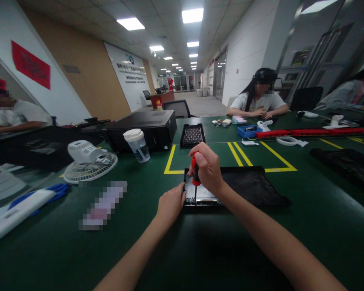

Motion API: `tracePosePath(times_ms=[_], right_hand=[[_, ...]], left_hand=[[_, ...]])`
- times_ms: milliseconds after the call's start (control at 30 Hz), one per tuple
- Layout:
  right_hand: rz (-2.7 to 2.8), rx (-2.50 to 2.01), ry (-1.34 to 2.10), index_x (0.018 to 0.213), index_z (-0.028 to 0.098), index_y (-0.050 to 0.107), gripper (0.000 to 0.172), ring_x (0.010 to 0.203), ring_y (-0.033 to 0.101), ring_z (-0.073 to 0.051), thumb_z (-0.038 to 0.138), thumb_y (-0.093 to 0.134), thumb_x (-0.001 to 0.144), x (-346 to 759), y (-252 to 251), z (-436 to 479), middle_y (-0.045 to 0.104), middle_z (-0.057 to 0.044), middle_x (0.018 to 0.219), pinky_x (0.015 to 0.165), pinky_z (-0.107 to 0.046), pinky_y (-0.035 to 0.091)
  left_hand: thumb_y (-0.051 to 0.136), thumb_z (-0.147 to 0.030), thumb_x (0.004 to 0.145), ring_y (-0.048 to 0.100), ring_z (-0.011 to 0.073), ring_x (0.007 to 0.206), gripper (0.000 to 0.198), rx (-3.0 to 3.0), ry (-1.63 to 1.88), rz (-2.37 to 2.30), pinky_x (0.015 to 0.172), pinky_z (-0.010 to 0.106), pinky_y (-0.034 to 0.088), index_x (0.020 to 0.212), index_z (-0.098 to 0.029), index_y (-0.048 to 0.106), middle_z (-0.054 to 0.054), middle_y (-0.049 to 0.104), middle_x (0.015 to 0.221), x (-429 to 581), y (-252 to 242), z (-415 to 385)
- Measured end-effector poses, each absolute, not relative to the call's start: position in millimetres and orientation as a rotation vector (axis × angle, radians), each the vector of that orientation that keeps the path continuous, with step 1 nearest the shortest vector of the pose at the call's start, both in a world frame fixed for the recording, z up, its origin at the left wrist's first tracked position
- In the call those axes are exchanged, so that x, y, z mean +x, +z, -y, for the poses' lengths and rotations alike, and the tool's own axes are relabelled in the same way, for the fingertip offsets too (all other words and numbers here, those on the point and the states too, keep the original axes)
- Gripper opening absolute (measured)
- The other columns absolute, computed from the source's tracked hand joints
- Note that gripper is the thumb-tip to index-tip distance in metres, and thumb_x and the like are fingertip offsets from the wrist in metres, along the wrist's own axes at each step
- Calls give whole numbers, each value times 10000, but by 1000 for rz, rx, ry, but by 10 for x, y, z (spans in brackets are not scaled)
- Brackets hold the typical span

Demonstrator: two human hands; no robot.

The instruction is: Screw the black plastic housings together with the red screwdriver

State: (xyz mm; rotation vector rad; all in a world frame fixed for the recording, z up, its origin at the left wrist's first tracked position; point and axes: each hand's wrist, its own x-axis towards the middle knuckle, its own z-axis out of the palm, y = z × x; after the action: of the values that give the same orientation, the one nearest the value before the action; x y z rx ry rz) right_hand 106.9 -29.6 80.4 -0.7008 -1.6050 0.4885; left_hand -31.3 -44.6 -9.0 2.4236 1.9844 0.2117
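My right hand (208,167) is closed around a red-handled screwdriver (195,169), held upright with its tip down on a silver hard drive (202,195). The drive lies flat on the green table, at the left end of a black mat (251,184). My left hand (170,203) grips the drive's left edge with curled fingers and steadies it.
A black tray of small parts (193,135) sits beyond yellow floor-tape lines. A black computer case (145,127), a plastic cup (137,144) and a white desk fan (89,160) stand at left. Other people sit at the far right and at the left edge.
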Motion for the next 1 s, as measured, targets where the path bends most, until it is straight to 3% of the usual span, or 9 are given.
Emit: tracePosePath(times_ms=[200, 633, 1000], right_hand=[[1615, -576, 786, 844, 188, 491, 291, 423, 501, -91, 370, 268, 883, 1086, 777, 275, 445, 24, 602, 383, -207, 358], [1759, -385, 1207, 1035, 153, 518, 313, 604, 607, -128, 379, 389, 862, 1276, 910, 161, 547, -9, 694, 547, -243, 492], [1793, -373, 1236, 955, 136, 519, 265, 629, 620, -119, 363, 452, 837, 1340, 959, 161, 557, -21, 747, 557, -235, 519]], left_hand=[[350, -344, 871, 615, 180, 852, 381, 2398, 182, -1985, 708, 279, 453, 1239, -258, 400, 63, 632, 1020, -311, -68, 448], [351, -333, 869, 620, 196, 845, 371, 2421, 191, -1986, 706, 294, 460, 1226, -257, 412, 60, 640, 1001, -308, -83, 451], [344, -335, 872, 614, 192, 860, 375, 2402, 178, -1995, 711, 284, 457, 1232, -255, 408, 61, 630, 1022, -301, -62, 458]])
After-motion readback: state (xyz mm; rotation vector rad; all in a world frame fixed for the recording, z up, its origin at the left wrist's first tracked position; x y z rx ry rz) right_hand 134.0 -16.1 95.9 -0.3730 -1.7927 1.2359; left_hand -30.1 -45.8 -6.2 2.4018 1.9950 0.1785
